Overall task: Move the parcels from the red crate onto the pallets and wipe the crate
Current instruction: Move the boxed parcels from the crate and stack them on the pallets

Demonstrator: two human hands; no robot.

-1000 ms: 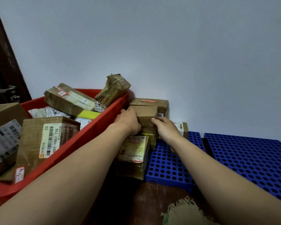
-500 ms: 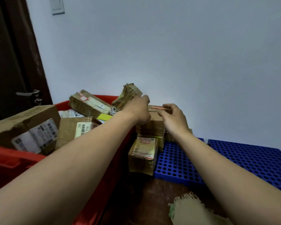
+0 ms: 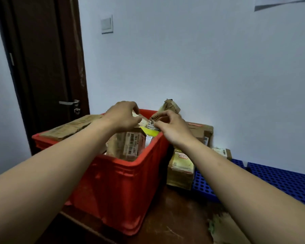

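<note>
Both hands out over the far end of the crate (image 3: 130, 173), packed with parcels to the rim. Right hand (image 3: 173, 128): fingertips together, pinching the lower end of the taped parcel (image 3: 170, 106), tilted up at the crate's far right corner and poking well above the rim. Left hand (image 3: 122, 114): fingers curled down over a parcel behind the labelled box (image 3: 130, 144); cannot tell whether gripping or only touching. Labelled box upright by the near right rim, top edge above it. Flat box (image 3: 72, 127) lying across the left rim. Just beside the crate on the right, a stack (image 3: 180, 170) of parcels at the left edge of the pallets (image 3: 280, 182), back boxes close to the wall (image 3: 201, 67). Bare blue pallet further right, open along the wall. Door (image 3: 42, 67) near the crate's left. Cloth (image 3: 222, 229) on the floor (image 3: 165, 217) under the right forearm.
</note>
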